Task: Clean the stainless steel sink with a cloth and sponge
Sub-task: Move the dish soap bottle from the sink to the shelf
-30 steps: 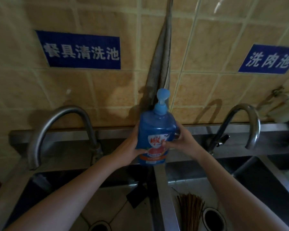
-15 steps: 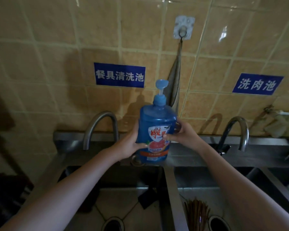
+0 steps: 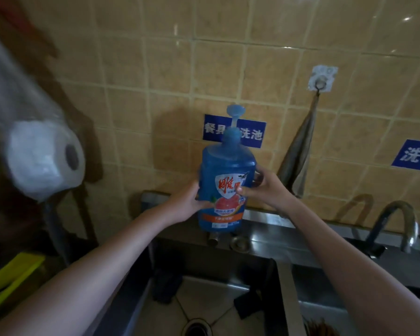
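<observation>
The left hand (image 3: 187,204) and right hand (image 3: 264,190) both grip a blue plastic pump bottle (image 3: 226,175) by its sides, thumbs on the label, holding it upright above the back ledge of the stainless steel sink (image 3: 264,229). A brown-grey cloth (image 3: 298,161) hangs from a wall hook (image 3: 321,80) just right of it, untouched; a white paper roll (image 3: 44,156) hangs far left.

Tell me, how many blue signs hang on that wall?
2. One blue sign is partly behind the bottle; the other sign is cut off at the right edge. More may lie outside the view.
</observation>
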`<state>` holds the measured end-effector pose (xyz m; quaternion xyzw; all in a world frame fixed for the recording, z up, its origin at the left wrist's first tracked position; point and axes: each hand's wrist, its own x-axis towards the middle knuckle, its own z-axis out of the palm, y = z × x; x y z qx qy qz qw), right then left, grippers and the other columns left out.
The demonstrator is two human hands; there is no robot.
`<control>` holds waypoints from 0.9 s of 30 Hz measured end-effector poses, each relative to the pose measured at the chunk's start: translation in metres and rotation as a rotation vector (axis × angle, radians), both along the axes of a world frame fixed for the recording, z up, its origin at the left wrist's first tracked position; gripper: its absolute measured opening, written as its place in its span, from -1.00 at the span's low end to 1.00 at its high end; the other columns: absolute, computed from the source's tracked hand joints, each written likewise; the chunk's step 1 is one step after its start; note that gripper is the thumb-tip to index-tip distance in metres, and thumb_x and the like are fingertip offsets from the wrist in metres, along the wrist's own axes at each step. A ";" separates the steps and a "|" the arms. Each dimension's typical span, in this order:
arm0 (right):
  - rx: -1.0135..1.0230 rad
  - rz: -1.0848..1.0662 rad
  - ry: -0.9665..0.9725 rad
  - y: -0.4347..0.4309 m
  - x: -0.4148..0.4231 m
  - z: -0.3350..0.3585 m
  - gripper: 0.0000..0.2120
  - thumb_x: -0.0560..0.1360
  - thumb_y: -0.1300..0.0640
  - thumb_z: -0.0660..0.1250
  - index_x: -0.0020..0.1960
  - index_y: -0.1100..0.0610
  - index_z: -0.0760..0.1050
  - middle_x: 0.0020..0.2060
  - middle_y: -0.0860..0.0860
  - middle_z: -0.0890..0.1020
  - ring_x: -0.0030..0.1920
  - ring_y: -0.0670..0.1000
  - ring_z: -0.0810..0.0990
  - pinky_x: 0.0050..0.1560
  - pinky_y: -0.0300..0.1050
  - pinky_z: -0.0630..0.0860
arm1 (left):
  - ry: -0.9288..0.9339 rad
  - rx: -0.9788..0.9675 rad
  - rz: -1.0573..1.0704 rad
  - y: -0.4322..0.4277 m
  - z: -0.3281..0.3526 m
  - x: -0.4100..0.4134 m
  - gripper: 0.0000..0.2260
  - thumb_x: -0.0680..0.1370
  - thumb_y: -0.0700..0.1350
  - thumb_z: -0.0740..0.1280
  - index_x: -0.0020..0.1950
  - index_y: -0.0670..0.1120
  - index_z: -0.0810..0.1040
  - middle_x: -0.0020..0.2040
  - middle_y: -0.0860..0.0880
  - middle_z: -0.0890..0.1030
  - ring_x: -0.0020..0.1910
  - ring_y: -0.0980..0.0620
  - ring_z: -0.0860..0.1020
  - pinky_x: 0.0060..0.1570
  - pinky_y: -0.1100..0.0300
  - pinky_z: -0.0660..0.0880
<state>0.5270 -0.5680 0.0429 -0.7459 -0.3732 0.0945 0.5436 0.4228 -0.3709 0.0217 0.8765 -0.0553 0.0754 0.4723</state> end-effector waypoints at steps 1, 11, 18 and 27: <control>0.000 0.021 -0.009 0.010 -0.003 0.003 -0.47 0.37 0.37 0.44 0.30 0.17 0.39 0.05 -0.12 0.61 0.03 -0.25 0.60 -0.13 -0.33 0.56 | 0.003 -0.007 0.018 0.007 0.002 -0.007 -0.38 0.52 -0.09 0.35 0.45 0.10 0.06 0.17 0.26 0.33 0.12 0.30 0.40 -0.13 0.52 0.44; -0.034 0.237 -0.006 0.117 -0.034 0.017 -0.44 0.39 0.32 0.43 0.32 0.07 0.35 0.05 -0.14 0.60 0.08 -0.12 0.60 -0.05 -0.22 0.62 | -0.042 0.051 0.270 0.080 0.018 -0.084 -0.19 0.51 -0.10 0.38 0.50 0.14 -0.17 0.32 0.22 0.22 0.23 0.31 0.30 0.00 0.55 0.36; -0.019 0.386 0.005 0.193 -0.077 0.019 -0.47 0.39 0.35 0.42 0.32 0.18 0.37 0.02 -0.11 0.61 -0.02 -0.22 0.64 -0.15 -0.31 0.57 | -0.050 0.076 0.407 0.138 0.018 -0.149 -0.20 0.50 -0.12 0.39 0.43 0.26 -0.14 0.41 0.19 0.22 0.39 0.20 0.27 0.32 0.18 0.35; 0.029 0.634 0.044 0.281 -0.142 0.028 -0.43 0.37 0.31 0.43 0.34 0.25 0.35 0.14 0.09 0.60 0.14 0.05 0.61 0.03 -0.12 0.61 | -0.064 0.101 0.598 0.196 0.027 -0.238 -0.16 0.51 -0.18 0.38 0.48 0.18 -0.19 0.35 0.25 0.18 0.30 0.33 0.23 0.22 0.44 0.29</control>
